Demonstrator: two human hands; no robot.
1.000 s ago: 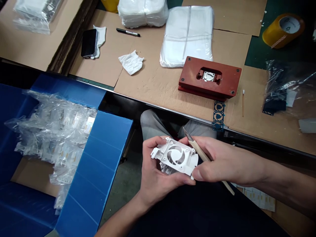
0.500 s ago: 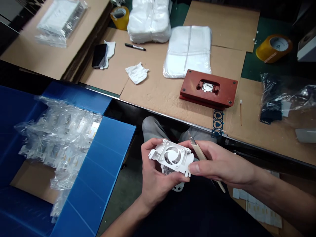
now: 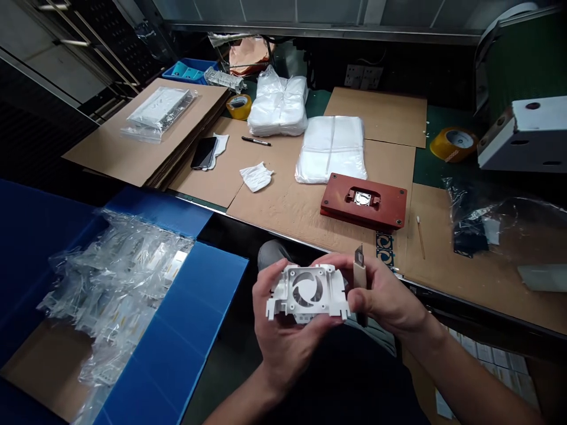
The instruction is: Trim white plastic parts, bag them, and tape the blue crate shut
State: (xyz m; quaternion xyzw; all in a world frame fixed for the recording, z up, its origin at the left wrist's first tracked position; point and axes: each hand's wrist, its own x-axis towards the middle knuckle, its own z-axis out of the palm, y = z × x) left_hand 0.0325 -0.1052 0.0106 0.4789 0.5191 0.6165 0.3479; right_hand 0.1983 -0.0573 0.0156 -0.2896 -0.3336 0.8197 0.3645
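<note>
A white plastic housing (image 3: 333, 289) with a round, swirl-shaped fan opening rests in my left hand (image 3: 283, 345), whose thumb and fingers wrap its left side and lower edge. My right hand (image 3: 392, 298) steadies the housing's right end and also grips a craft knife (image 3: 359, 276) with a beige handle, its blade pointing up. Parts of the fingers behind the housing are hidden. Beyond my hands, on the bench, sits a red fixture block (image 3: 390, 208) with a small white piece (image 3: 362, 199) in its recess. A dark blue strip with swirl cutouts (image 3: 384, 251) lies by the bench edge.
At left, a blue box (image 3: 177, 319) contains bagged parts (image 3: 128, 283). Cardboard (image 3: 274, 206) covers the bench, carrying a phone (image 3: 204, 153), a marker (image 3: 256, 141), a crumpled tissue (image 3: 257, 176), stacked plastic bags (image 3: 331, 147), a cotton swab (image 3: 420, 236) and tape (image 3: 452, 144).
The view has tilted up, showing more of the bench's back. The housing has turned in my hands so its opening faces me more squarely. The knife stands more upright.
</note>
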